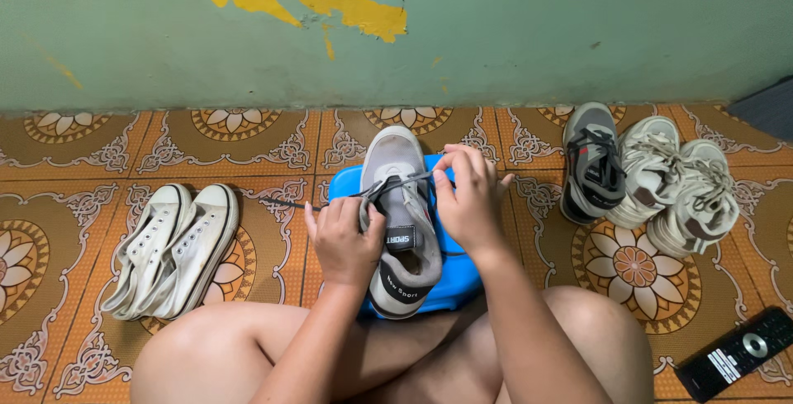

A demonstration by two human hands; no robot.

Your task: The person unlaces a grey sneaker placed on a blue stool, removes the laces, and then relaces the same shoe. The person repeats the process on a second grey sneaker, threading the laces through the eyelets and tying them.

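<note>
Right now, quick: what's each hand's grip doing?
Left hand: closed, pinching the dark lace at the grey sneaker.
Right hand: closed, fingers pinching the same lace near the eyelets.

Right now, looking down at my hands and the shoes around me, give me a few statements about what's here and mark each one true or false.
1. Both hands, the left hand and the right hand, are on the dark shoelace of the grey sneaker. True.
2. The grey sneaker rests on a red cushion. False: it lies on a blue plastic stool.
3. A pair of white canvas shoes lies to the left on the patterned floor tiles. True.
4. The white canvas shoes are fully laced. False: their eyelets show no laces.
5. A black remote control lies at the lower right. True.
</note>
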